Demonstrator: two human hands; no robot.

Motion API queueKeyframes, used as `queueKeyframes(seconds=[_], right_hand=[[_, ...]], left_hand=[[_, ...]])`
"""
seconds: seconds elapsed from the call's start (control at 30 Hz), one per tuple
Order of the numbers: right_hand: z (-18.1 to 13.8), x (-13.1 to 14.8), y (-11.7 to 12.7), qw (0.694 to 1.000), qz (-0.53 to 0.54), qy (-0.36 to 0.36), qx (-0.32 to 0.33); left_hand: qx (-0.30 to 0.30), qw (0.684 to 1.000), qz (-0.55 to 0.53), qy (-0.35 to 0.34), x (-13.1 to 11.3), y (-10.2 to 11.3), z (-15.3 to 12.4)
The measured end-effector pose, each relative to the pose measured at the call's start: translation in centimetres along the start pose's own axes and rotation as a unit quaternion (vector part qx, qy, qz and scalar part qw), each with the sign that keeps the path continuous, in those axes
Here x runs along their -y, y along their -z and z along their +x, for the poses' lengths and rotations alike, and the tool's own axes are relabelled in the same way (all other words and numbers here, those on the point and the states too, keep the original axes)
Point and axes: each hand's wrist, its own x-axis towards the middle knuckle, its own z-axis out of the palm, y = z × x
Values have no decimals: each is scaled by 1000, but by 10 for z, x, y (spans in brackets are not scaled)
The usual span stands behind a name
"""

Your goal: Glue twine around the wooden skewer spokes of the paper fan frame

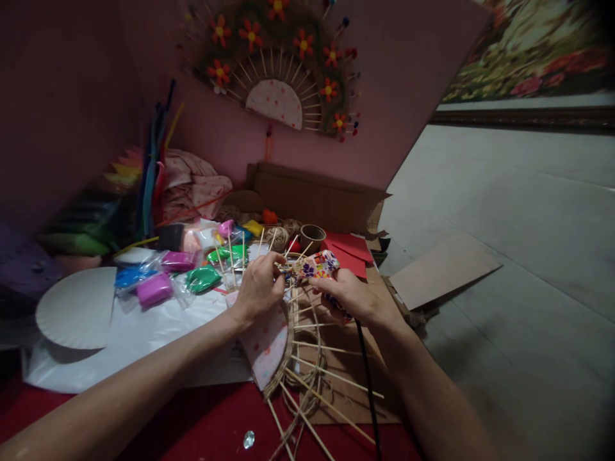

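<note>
My right hand [348, 293] is wrapped round a flower-patterned glue gun [319, 264], its nozzle pointing left and a black cord hanging below. Close to that nozzle, the fingers of my left hand [262, 285] are pinched together at the far side of the half-round craft piece; what they hold is too small to make out. This piece has a half disc [269, 349] covered in dotted pink cloth. Thin wooden sticks [339, 347] fan out from its curved edge. Jute twine [317, 358] runs along the edge and loops between the sticks.
Bags of coloured clay [156, 289] and a cut paper plate [79, 310] lie at left. Behind are a twine ball [277, 239], a cardboard ring [312, 237] and red paper [346, 250]. Brown cardboard [355, 390] lies under the sticks. A finished fan decoration [273, 102] hangs above.
</note>
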Motion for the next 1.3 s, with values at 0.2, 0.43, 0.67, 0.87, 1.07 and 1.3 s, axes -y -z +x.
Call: queueKeyframes(seconds=[0.2, 0.43, 0.67, 0.87, 1.07, 1.3], right_hand=[[-1, 3, 1, 1000, -19, 1, -8], [-1, 4, 1, 1000, -24, -5, 4], [-3, 9, 2, 998, -65, -21, 0], [-2, 5, 2, 999, -40, -10, 17], [0, 0, 3, 1000, -23, -8, 6], [-2, 2, 2, 1000, 12, -19, 7]], left_hand=[[-3, 1000, -3, -4, 0, 0, 0], [0, 1000, -7, -1, -1, -1, 1], [-3, 1000, -7, -4, 0, -2, 0], [0, 1000, -8, 0, 0, -1, -1], [-2, 1000, 7, -5, 1, -2, 0], [1, 1000, 2, -6, 3, -3, 0]])
